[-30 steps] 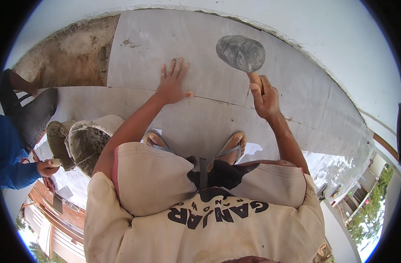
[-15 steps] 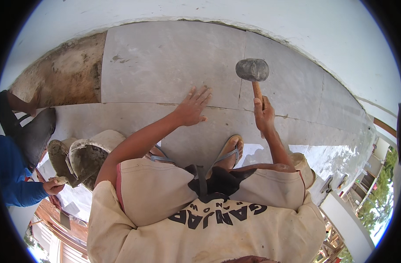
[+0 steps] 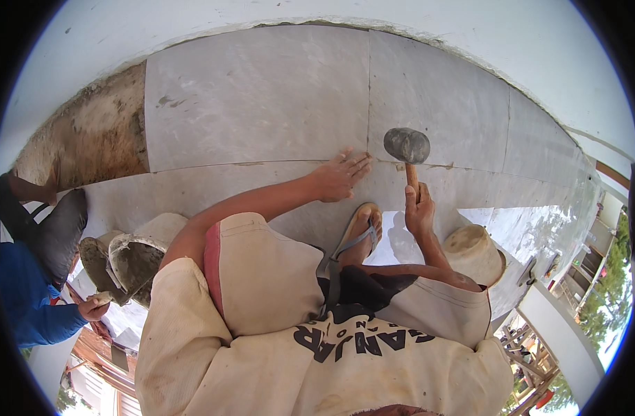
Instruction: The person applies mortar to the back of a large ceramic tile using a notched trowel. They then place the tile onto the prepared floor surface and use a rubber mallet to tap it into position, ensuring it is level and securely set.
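Note:
My right hand (image 3: 419,210) grips the wooden handle of a rubber mallet (image 3: 407,145), whose dark, dusty head is held over the grey tiles right of the joint. My left hand (image 3: 339,176), fingers stretched out, rests at the seam where a large grey floor tile (image 3: 255,97) meets the nearer row, close to the corner with the neighbouring tile (image 3: 439,97). Between the left fingertips and the mallet runs a short gap. Nothing is in my left hand.
Bare rough ground (image 3: 88,135) lies left of the large tile. A white wall (image 3: 213,17) curves along the far side. Mortar-crusted buckets (image 3: 138,256) stand at the left, another bucket (image 3: 473,251) at the right. A co-worker in a blue sleeve (image 3: 43,326) is at the left.
My left hand has slid right along the seam toward the tile corner. The mallet has come lower and nearer to me. My view has shifted slightly.

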`<move>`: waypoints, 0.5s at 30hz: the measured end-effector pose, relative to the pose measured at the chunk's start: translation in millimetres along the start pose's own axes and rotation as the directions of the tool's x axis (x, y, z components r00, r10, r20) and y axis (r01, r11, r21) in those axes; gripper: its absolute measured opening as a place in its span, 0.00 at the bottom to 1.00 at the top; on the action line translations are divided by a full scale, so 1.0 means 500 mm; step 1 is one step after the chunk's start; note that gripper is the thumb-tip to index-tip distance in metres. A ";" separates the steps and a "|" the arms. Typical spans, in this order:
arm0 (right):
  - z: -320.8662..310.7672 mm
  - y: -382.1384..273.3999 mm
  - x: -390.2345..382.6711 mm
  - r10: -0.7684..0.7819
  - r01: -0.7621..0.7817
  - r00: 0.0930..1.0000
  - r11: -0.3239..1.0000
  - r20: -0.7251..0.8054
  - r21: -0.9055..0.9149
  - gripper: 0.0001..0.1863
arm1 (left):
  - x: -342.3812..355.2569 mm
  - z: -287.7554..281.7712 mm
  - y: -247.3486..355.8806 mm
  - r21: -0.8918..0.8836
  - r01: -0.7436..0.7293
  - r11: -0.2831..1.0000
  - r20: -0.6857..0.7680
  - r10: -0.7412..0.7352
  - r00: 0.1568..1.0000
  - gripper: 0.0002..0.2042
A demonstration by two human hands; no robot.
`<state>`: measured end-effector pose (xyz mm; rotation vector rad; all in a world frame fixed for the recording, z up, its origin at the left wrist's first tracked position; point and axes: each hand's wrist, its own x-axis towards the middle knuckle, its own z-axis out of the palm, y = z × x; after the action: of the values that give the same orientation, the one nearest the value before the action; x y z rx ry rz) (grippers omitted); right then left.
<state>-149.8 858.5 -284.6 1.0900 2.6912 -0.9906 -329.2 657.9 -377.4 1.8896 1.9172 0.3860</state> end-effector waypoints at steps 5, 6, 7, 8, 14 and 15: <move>0.028 0.076 -0.004 0.075 -0.051 0.992 0.972 0.098 -0.229 0.22 | 0.007 0.017 0.017 0.039 -0.020 0.999 0.000 0.020 1.000 0.42; 0.023 0.075 0.009 0.043 -0.022 0.994 0.980 0.103 -0.198 0.22 | 0.000 0.018 0.019 0.036 0.001 0.999 0.020 -0.002 1.000 0.42; 0.015 0.069 0.004 0.029 -0.012 0.994 0.986 0.101 -0.165 0.21 | -0.006 0.020 0.023 0.028 0.006 1.000 0.048 -0.007 0.999 0.42; 0.010 0.063 0.000 0.015 -0.001 0.995 0.991 0.100 -0.132 0.21 | -0.006 0.021 0.021 0.029 0.015 0.999 0.038 -0.016 0.999 0.42; 0.024 0.062 0.008 -0.004 0.011 0.999 0.984 0.043 -0.177 0.20 | 0.008 0.021 0.024 -0.026 0.027 0.999 0.008 -0.027 1.000 0.42; 0.020 0.071 0.005 0.020 -0.005 0.997 0.979 0.072 -0.205 0.21 | 0.008 0.022 0.028 -0.038 0.025 0.999 0.016 -0.025 1.000 0.42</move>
<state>-130.6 873.3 -312.3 1.0094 2.6517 -0.7157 -311.5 661.2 -380.6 1.8376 1.9080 0.3959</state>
